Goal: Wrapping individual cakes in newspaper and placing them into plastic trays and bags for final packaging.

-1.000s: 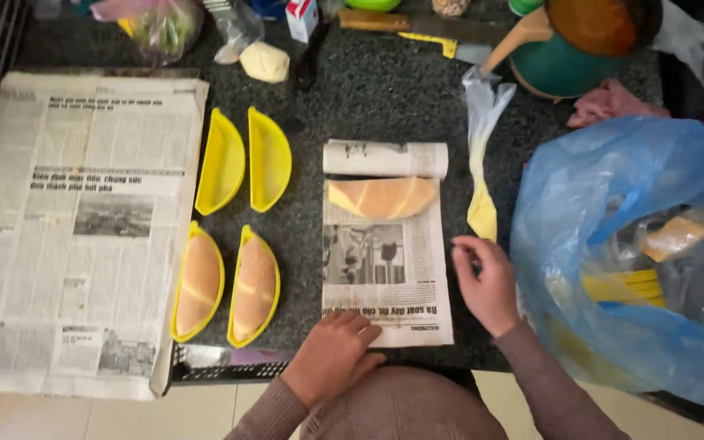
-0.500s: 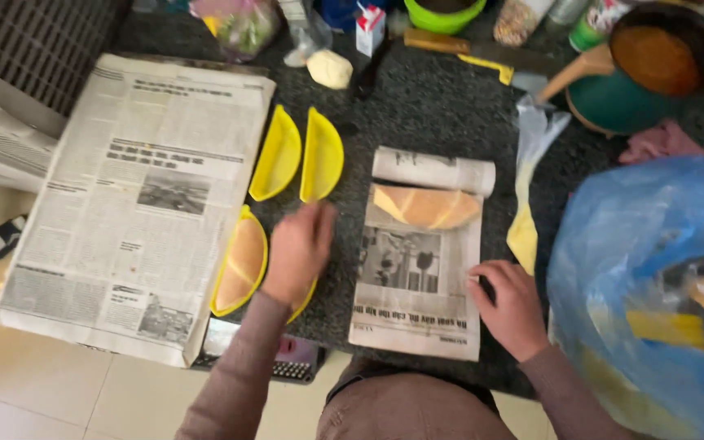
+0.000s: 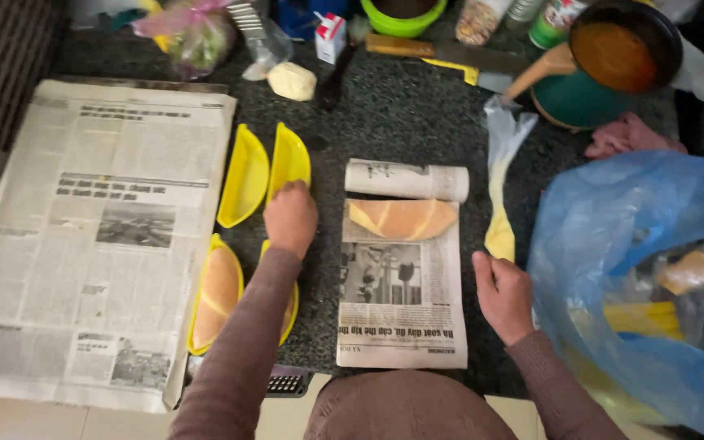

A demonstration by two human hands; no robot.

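Left hand (image 3: 290, 218) on yellow mould (image 3: 288, 163)

Glossy plastic, matt paper, speckled stone

I see smooth glossy yellow plastic moulds (image 3: 244, 175), matt newsprint sheet (image 3: 402, 305), a polished speckled desk (image 3: 385, 106), probably stone, a thin shiny blue plastic bag (image 3: 613, 212), and knit cloth sleeves (image 3: 242, 350).

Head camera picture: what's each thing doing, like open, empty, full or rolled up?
Left hand: reaching, on an empty yellow mould.
Right hand: resting on the counter, holding nothing.
Lower yellow mould: filled.
Small newspaper sheet: top end rolled, half-moon cake on it.
Big newspaper: spread flat.
Blue bag: open.
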